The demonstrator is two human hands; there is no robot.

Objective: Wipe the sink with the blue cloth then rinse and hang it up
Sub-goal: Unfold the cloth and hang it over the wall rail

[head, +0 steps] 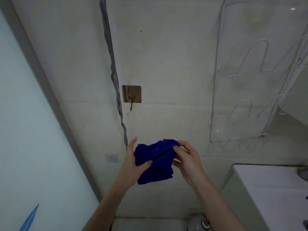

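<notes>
The blue cloth (155,161) is bunched up in front of the tiled wall, held between both hands. My left hand (131,161) grips its left side, thumb pressed into the fabric and one finger pointing up. My right hand (188,160) pinches the cloth's upper right edge with curled fingers. An adhesive metal hook (131,96) is fixed to the wall above the cloth, with nothing hanging on it. The white sink counter (266,189) shows at the lower right; its basin is out of frame.
A grey cable (113,70) runs down the wall just left of the hook. A white wire rack (246,100) is mounted on the wall at right. A frosted glass panel (30,130) with a grey frame fills the left. A bottle (200,222) stands on the floor below.
</notes>
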